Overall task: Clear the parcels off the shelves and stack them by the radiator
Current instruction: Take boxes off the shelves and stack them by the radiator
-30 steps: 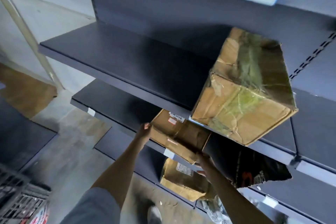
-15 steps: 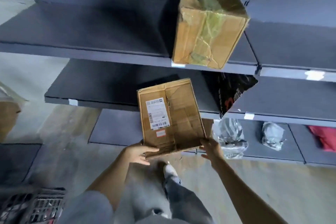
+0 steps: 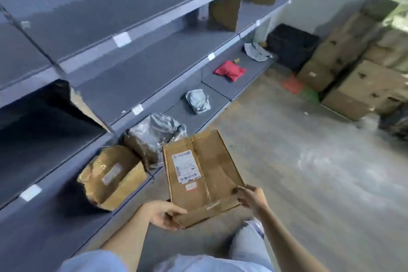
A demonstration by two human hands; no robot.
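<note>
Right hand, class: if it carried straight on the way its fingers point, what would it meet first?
The right hand points left, so first the flat cardboard parcel it already grips; past that, probably the left hand.

Bottom shelf (image 3: pixel 223 91) — brown box (image 3: pixel 111 178), grey bags (image 3: pixel 197 100), red pouch (image 3: pixel 229 70) lying on it.

Flat box (image 3: pixel 204 178): brown corrugated cardboard, matt, creased, clear glossy tape along the seam, white paper label. Shelves (image 3: pixel 154 66): grey painted metal, smooth, matt. Grey mailers (image 3: pixel 198 101) on the bottom shelf: crinkled plastic film, slightly shiny. Red pouch (image 3: pixel 230 70): soft, matt. Floor (image 3: pixel 298 161): bare concrete, rough, scuffed. Far-right stacked boxes (image 3: pixel 362 86): matt cardboard.
</note>
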